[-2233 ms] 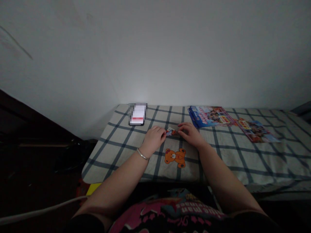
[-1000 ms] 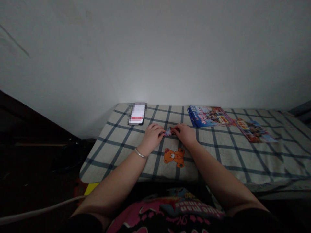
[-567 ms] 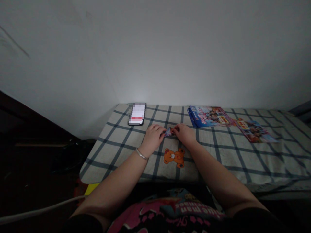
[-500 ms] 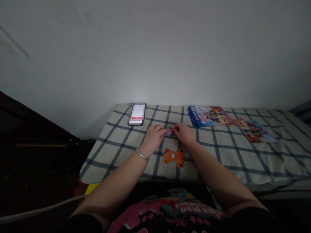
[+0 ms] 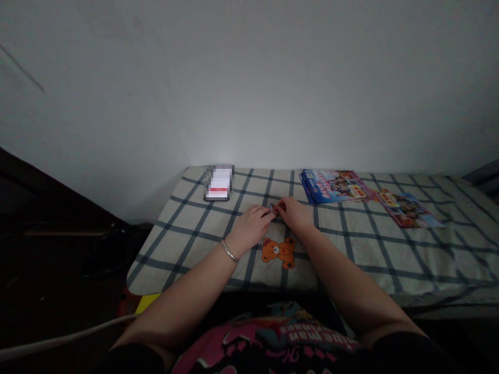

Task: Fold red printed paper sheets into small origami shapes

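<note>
My left hand (image 5: 251,227) and my right hand (image 5: 293,213) meet fingertip to fingertip on a checked cloth (image 5: 195,234), above an orange teddy bear print (image 5: 278,251). Between the fingertips sits a small folded piece of coloured paper (image 5: 273,210), almost wholly covered by the fingers. Both hands are closed in a pinch on it. A silver bangle (image 5: 228,251) circles my left wrist.
A phone (image 5: 218,183) with a lit screen lies at the back left of the cloth. Blue picture booklets (image 5: 331,186) and another colourful sheet (image 5: 409,210) lie at the back right. A white wall stands behind; dark floor and a white cable (image 5: 58,342) are at left.
My hands have drawn closer together, and the small coloured paper, plainly seen between them before, is now nearly hidden under the fingertips.
</note>
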Available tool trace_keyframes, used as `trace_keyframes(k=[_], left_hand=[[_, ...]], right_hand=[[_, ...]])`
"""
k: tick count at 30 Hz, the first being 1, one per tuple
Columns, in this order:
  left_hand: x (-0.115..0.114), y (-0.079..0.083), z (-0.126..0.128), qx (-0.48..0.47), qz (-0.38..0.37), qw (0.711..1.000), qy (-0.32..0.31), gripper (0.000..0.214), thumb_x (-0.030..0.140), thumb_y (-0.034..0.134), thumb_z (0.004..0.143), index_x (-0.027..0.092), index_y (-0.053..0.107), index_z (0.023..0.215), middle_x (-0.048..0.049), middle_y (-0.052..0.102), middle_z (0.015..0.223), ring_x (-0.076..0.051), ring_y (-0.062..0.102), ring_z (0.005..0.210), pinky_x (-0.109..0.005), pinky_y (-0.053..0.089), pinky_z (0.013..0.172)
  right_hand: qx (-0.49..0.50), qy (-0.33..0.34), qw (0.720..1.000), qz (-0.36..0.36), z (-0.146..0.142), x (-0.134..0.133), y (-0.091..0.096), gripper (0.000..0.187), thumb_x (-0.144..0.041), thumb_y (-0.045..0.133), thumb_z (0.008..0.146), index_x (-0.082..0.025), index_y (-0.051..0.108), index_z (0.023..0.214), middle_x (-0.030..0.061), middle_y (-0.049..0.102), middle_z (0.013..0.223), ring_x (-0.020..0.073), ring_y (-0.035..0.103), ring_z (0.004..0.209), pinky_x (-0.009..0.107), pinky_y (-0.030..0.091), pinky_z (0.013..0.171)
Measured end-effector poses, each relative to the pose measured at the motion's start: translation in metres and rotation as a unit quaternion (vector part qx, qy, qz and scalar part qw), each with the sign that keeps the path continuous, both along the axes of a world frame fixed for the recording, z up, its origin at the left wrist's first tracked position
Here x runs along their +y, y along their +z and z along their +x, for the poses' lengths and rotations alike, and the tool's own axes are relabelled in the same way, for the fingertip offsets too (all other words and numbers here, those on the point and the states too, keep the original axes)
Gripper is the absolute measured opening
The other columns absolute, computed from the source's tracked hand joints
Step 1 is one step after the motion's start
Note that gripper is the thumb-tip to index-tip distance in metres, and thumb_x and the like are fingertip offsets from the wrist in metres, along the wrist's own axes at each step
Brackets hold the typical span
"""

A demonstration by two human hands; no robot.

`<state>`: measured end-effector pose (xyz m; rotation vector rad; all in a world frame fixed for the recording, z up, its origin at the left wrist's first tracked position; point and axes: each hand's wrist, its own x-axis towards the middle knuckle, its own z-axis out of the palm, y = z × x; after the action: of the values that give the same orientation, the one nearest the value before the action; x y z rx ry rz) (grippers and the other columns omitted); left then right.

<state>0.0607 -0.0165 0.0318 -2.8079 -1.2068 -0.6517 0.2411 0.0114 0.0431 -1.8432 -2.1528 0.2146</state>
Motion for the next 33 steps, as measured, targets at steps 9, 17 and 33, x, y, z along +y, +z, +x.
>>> trace_keyframes(k=[9, 17, 33], left_hand=[[-0.003, 0.004, 0.001, 0.022, -0.002, 1.0, 0.01, 0.031, 0.017, 0.055, 0.088, 0.021, 0.062, 0.118, -0.0071, 0.062, 0.119, -0.025, 0.055, 0.111, -0.046, 0.041, 0.104], [-0.002, 0.01, -0.001, 0.027, -0.001, 0.999, 0.023, 0.026, 0.025, 0.06, 0.087, 0.025, 0.065, 0.113, -0.0048, 0.064, 0.118, -0.025, 0.053, 0.116, -0.049, 0.031, 0.11], [0.006, 0.016, -0.02, 0.042, -0.004, 0.998, 0.046, 0.014, 0.025, 0.061, 0.086, 0.025, 0.074, 0.092, -0.0006, 0.074, 0.102, -0.023, 0.062, 0.104, -0.047, 0.039, 0.1]], right_hand=[[-0.012, 0.006, 1.0, 0.011, 0.0, -0.001, 0.0, 0.018, -0.036, 0.052, 0.093, -0.022, 0.063, 0.094, 0.0061, 0.068, 0.099, 0.0198, 0.063, 0.085, 0.028, 0.043, 0.065], [-0.032, -0.002, 0.999, 0.006, -0.003, -0.003, 0.002, 0.021, -0.038, 0.048, 0.095, -0.022, 0.062, 0.095, 0.0055, 0.067, 0.1, 0.0201, 0.064, 0.082, 0.029, 0.042, 0.064], [-0.061, 0.001, 0.998, -0.017, -0.002, -0.004, 0.002, 0.024, -0.04, 0.044, 0.097, -0.024, 0.062, 0.102, 0.0048, 0.064, 0.106, 0.0185, 0.062, 0.087, 0.027, 0.041, 0.069]])
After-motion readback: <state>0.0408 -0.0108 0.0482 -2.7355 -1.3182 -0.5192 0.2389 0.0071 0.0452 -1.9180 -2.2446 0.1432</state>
